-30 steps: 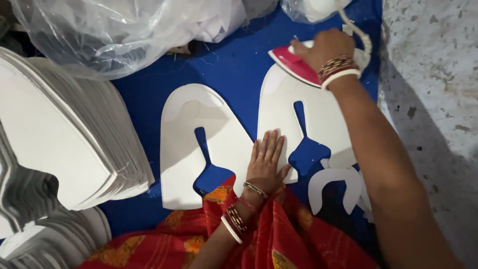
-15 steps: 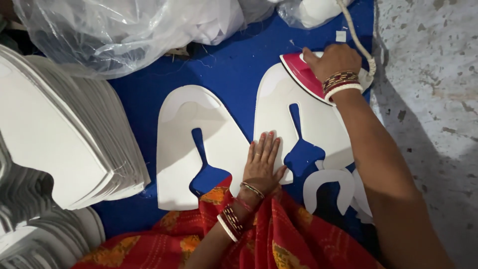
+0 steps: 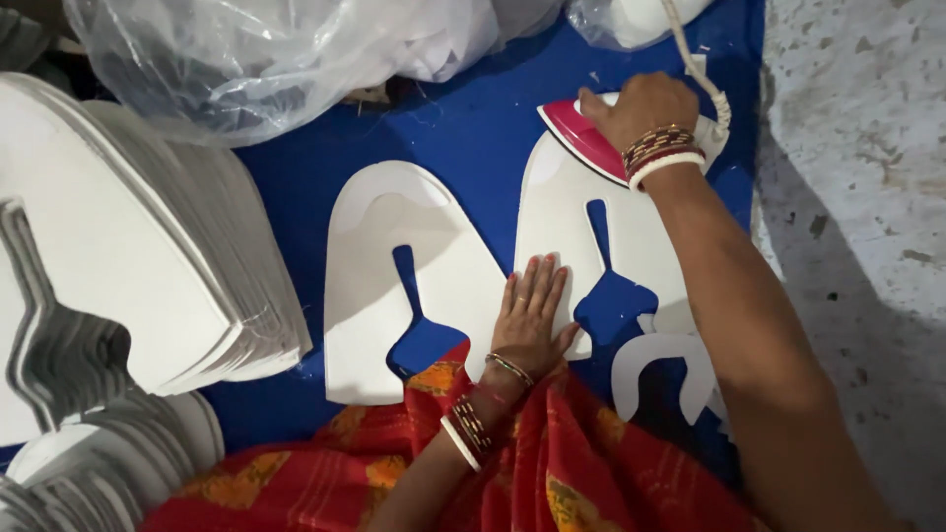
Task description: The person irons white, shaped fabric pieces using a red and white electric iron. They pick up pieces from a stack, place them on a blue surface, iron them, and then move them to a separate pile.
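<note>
A blue cloth [image 3: 473, 128] carries two white cut-out pieces side by side. The right hand [image 3: 641, 108] grips a pink and white iron [image 3: 591, 138] on the top end of the right white piece [image 3: 562, 212]. The left hand [image 3: 527, 320] lies flat on that piece's lower edge, beside the left white piece [image 3: 394, 227]. Left of the cloth sit stacks of white pieces [image 3: 128, 276]; above it, a clear plastic bag [image 3: 266, 59].

Left hand [image 3: 530, 317] flat, fingers spread; right hand [image 3: 641, 106] clenched, arm outstretched.
</note>
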